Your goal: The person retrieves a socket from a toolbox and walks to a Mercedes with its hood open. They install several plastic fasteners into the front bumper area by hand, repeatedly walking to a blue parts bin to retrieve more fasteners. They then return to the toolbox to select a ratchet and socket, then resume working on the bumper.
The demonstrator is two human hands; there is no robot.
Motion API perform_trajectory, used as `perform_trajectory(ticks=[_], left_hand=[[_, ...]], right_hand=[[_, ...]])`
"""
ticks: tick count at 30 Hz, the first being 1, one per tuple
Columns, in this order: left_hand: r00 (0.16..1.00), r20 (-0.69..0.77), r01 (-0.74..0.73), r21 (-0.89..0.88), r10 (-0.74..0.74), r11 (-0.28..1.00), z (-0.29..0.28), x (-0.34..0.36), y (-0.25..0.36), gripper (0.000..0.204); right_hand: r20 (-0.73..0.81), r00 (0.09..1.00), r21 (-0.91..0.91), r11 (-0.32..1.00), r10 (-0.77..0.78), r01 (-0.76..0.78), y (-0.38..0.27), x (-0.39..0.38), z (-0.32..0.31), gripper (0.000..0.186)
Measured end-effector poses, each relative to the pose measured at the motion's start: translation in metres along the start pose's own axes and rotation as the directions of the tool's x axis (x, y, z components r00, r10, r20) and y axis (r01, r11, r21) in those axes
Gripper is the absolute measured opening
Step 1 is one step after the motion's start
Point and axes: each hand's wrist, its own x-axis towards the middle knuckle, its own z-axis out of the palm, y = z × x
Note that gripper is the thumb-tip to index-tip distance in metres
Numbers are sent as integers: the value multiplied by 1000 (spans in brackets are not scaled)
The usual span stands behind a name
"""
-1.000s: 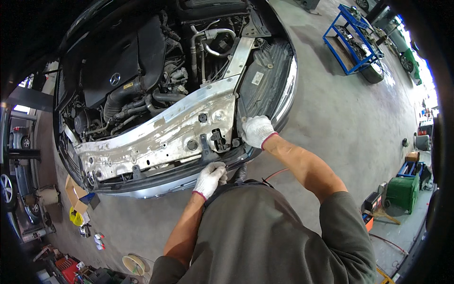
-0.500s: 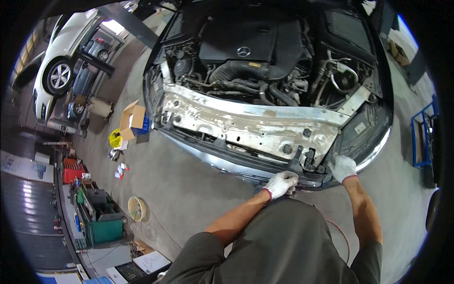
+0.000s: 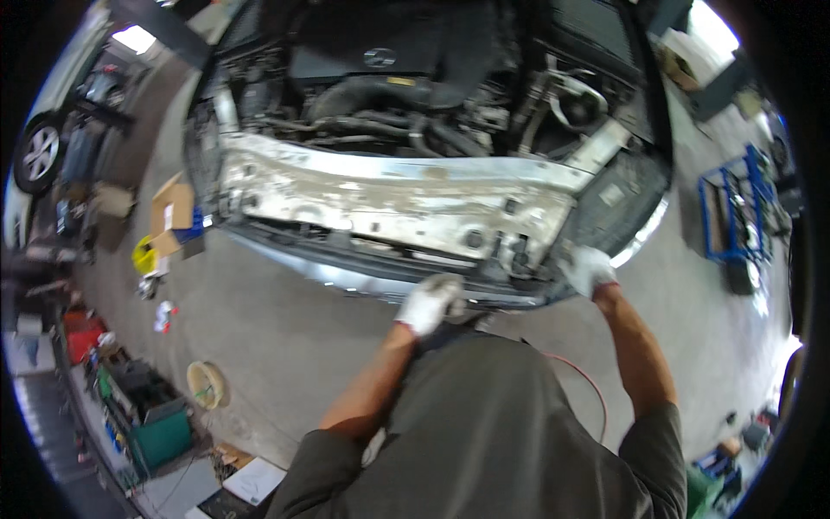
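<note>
My left hand [image 3: 430, 303], in a white work glove, is at the front edge of a car's bumper [image 3: 347, 275], with its fingers curled inward. The glove's fingertips look grey, and anything between them is too smeared to make out. My right hand [image 3: 590, 271], gloved alike, lies against the bumper corner beside the headlight [image 3: 618, 197]. Its fingertips are blurred and partly hidden there. Between the hands and the engine runs a bare, dirt-streaked silver front panel [image 3: 398, 195].
Beyond the panel is the open engine bay with a black engine cover [image 3: 363, 52]. A blue wheeled rack [image 3: 713, 216] stands at right. On the left floor are a cardboard box [image 3: 173, 212], a pale bucket [image 3: 205, 385] and a green tool cabinet [image 3: 162, 441]. A red hose [image 3: 588, 376] curves beside me.
My view has shifted right, so the car appears farther left and higher. My left hand has moved left along the bumper edge, away from the right hand. The right hand stays by the headlight.
</note>
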Motion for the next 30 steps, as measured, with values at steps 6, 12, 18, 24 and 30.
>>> perform_trajectory(ticks=[6,12,18,24,30], left_hand=[[973,-147,163,-93,-175,982,-20,-22,18,34],[996,15,88,200,-93,976,26,-36,55,30],[900,389,-150,700,-196,699,116,-51,62,27],[395,890,-869,442,-226,224,133,-62,4,26],[-191,795,-976,-92,-576,196,163,-171,-86,33]], right_hand=[[-311,947,104,988,-77,115,10,-16,12,38],[-93,932,796,588,351,-142,-31,-78,-19,40],[174,946,865,-502,272,-15,-129,-162,67,35],[237,766,461,-764,597,452,-239,-249,144,34],[486,455,152,-585,746,797,-350,-330,213,24]])
